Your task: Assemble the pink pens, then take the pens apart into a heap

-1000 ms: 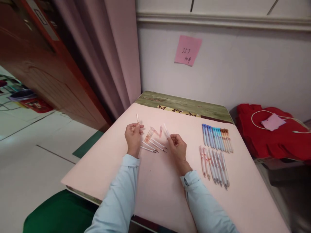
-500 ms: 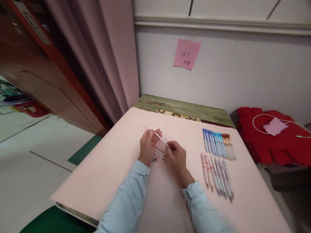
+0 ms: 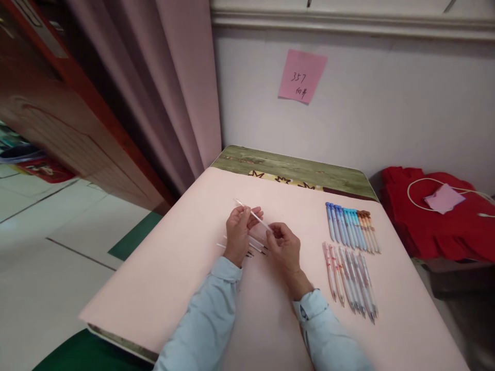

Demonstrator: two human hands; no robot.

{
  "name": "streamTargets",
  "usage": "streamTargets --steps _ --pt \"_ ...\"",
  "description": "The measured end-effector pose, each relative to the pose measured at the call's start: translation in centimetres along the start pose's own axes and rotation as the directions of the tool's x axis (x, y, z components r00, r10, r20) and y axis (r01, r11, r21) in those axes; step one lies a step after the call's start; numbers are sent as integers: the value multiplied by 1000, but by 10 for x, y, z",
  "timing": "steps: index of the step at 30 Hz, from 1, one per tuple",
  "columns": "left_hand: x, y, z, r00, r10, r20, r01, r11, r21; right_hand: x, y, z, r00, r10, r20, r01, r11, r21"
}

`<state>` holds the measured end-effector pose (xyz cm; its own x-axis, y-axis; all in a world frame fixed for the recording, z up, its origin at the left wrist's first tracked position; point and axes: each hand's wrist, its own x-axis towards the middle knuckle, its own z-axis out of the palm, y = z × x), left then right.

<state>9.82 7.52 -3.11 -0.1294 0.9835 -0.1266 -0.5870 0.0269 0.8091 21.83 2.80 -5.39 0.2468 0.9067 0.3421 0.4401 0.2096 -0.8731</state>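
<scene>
A slim white pen refill [image 3: 261, 219] slants between my two hands above the table. My left hand [image 3: 236, 237] pinches it near its upper end, where a clear length sticks out past the fingers. The fingertips of my right hand [image 3: 286, 250] close on its lower end, hiding the tip. Under and between my hands, several white refills [image 3: 257, 244] with dark tips lie on the pale pink cover, partly hidden by my left wrist. Right of my hands is a row of pens with blue, light blue and brown tops [image 3: 350, 226]. Several clear-barrelled pens [image 3: 350, 281] lie nearer me.
The pale pink cover [image 3: 162, 268] spreads over a table with a green, wood-patterned far edge [image 3: 294, 164]. A pink note [image 3: 302, 77] is stuck to the wall behind. Red cloth [image 3: 410, 232] with a white cable lies at right; a mauve curtain [image 3: 181, 77] hangs at left.
The view has shifted slightly. Both hands keep nearly the same hold on the refill, and the pens and loose refills lie as before.
</scene>
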Motion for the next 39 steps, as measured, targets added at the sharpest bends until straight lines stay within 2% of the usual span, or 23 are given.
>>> streamTargets --steps 5,10,15,21,27,33,39 --pt "-8 -2 5 998 -63 21 64 998 -23 1 0 0 989 -73 -128 77 997 32" --pt "-14 -2 9 993 -97 61 100 994 -52 2 -4 -2 981 -61 -186 76 994 74" --pt "-17 -2 12 992 -104 66 107 993 -54 1 -7 -4 985 -35 -167 46 997 61" --pt "-19 -2 13 991 -111 78 116 991 -69 0 2 -5 992 119 -37 -119 993 14" --pt "-15 -2 9 994 -89 59 94 991 -94 0 2 -2 996 38 -75 -33 997 68" --pt "-16 -1 10 992 -102 69 109 989 -96 -1 2 -5 998 61 8 -61 998 19" --pt "-16 0 10 994 -92 64 98 992 -81 -1 0 -3 997 16 -79 -13 999 43"
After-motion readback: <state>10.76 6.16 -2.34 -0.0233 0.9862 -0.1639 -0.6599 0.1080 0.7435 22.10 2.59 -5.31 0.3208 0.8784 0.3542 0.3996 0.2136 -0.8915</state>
